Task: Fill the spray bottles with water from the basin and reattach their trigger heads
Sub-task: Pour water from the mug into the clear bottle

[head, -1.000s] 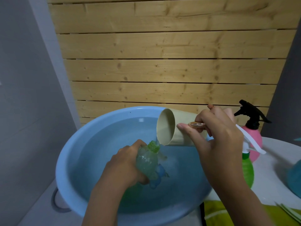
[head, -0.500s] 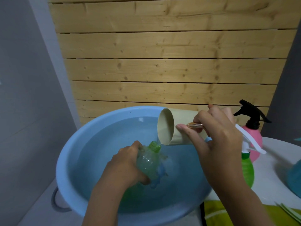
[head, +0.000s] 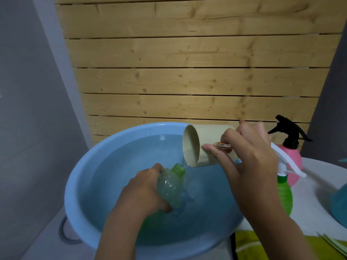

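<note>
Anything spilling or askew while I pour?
Some water from the cup misses the bottle neck and splashes down its side into the basin, so nothing wets the table. The bottle is tilted in the left hand, over the water. Nothing else stands out.

Open green bottle [head: 171, 186] tilted over water-filled basin [head: 78, 177].

The bottle [head: 171, 186] in the left hand [head: 144, 192] is clear pale green with a brighter green threaded neck, and the cup [head: 202, 145] in the right hand [head: 249, 156] is plain cream. Below both hands the basin [head: 78, 177] is light blue. Beyond the right hand stand a green bottle [head: 284, 194] with a white trigger head [head: 287, 164] and a pink bottle [head: 294, 162] with a black trigger head [head: 290, 131].
</note>
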`<state>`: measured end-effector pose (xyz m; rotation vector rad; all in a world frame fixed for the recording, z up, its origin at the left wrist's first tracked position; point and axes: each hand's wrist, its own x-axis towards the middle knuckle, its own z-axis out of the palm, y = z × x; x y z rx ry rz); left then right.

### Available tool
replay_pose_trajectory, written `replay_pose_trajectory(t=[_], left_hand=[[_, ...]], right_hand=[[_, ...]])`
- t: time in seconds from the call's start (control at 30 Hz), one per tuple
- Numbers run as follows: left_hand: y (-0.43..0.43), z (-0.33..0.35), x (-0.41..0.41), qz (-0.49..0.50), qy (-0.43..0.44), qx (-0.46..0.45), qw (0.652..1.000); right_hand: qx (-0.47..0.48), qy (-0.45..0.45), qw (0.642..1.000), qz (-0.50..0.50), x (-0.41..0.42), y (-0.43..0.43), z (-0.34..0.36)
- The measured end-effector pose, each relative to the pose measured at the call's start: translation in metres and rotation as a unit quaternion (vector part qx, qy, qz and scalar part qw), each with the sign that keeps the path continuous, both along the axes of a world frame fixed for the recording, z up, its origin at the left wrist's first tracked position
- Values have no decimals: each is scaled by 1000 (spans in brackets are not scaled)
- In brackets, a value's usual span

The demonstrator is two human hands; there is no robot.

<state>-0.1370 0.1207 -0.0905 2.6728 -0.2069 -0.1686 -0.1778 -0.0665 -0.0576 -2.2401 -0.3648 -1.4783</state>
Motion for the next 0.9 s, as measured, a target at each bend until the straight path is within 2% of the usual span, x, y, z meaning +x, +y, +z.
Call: replay_pose_trajectory(t=[0.7,0.9], left_hand=[[1,4,-4,31,-18,-15,999],[3,8,-4,71,-54,-13,996]], right_hand=[[-61,-57,996,-19,0,12,-3],[-89,-1,996,3,8,2,-7]])
